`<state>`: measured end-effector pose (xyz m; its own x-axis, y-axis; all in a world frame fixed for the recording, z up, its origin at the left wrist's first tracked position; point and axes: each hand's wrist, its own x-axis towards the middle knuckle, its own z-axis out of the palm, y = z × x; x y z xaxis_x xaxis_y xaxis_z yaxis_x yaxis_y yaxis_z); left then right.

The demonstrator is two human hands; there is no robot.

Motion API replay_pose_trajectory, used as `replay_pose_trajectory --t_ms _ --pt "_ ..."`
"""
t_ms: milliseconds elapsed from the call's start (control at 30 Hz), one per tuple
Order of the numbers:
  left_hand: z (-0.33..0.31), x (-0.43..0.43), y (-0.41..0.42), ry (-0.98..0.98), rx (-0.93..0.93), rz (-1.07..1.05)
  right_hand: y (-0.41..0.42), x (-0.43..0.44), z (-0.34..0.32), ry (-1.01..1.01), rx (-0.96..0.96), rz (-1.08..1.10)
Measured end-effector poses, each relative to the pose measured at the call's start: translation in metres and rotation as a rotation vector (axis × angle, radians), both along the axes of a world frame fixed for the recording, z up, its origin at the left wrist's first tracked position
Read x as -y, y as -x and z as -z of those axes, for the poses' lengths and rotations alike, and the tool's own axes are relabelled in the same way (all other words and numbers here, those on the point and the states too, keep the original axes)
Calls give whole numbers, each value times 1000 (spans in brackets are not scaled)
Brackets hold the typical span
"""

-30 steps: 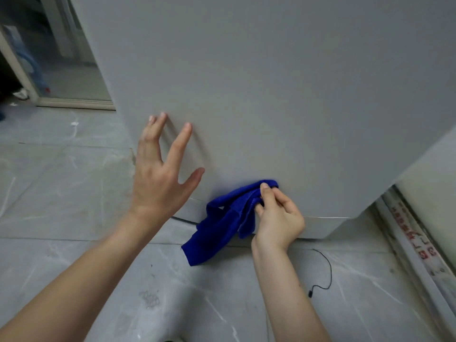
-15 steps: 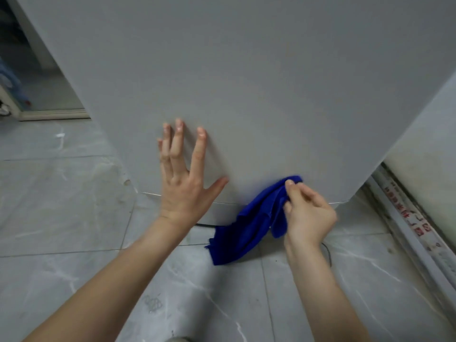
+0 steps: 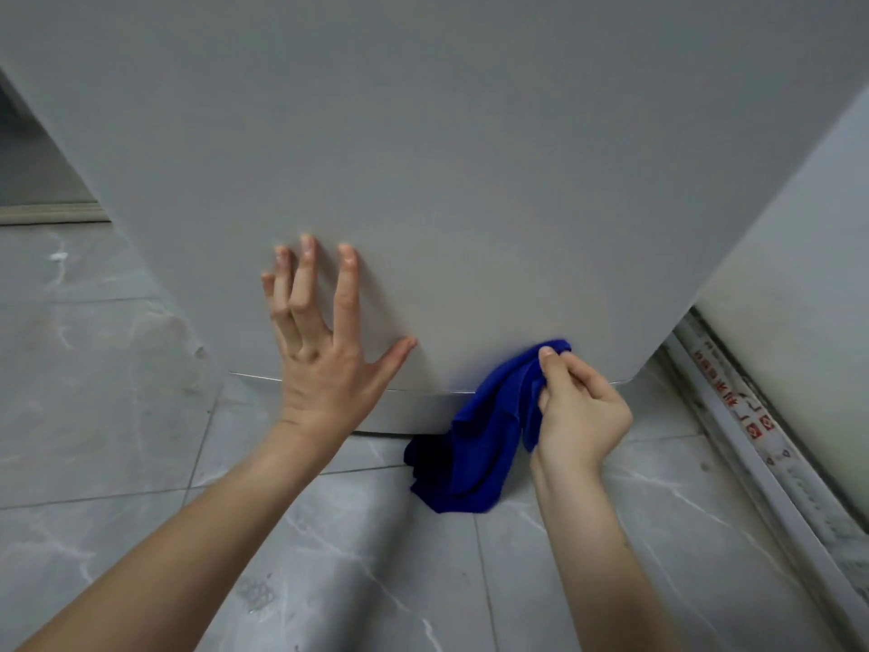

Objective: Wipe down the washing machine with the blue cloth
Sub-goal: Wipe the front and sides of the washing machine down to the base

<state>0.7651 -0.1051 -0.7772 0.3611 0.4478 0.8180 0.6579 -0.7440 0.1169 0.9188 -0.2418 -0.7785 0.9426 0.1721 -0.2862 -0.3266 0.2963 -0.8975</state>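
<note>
The washing machine (image 3: 470, 157) fills the upper view as a plain pale grey side panel reaching down to the floor. My left hand (image 3: 324, 350) rests flat against the panel's lower part, fingers spread, holding nothing. My right hand (image 3: 576, 407) pinches the blue cloth (image 3: 475, 444) and presses its top end against the panel's bottom right corner. The rest of the cloth hangs down in folds, its lower end reaching the floor tiles.
Grey marbled floor tiles (image 3: 117, 416) lie below and to the left. A pale metal track with red printed marks (image 3: 743, 416) runs along the right, beside a light wall (image 3: 799, 275). A door threshold (image 3: 51, 214) shows at far left.
My right hand and the cloth have slid rightward along the panel's bottom edge toward its right corner. My left hand shifted right on the panel too, and my view has moved closer.
</note>
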Motion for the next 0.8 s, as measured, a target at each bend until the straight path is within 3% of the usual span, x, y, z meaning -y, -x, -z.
replay_pose_trajectory --t_ms 133,333,600,800 --pt "0 0 0 1 2 -1 -2 -4 -24 -49 134 10" --pt "0 0 -1 -10 6 5 36 -8 7 72 40 -149" --pt "1 -10 18 -32 -20 62 47 -30 -54 -5 405 -221" --pt "-2 -19 36 -112 -66 86 58 -21 0 181 171 -232"
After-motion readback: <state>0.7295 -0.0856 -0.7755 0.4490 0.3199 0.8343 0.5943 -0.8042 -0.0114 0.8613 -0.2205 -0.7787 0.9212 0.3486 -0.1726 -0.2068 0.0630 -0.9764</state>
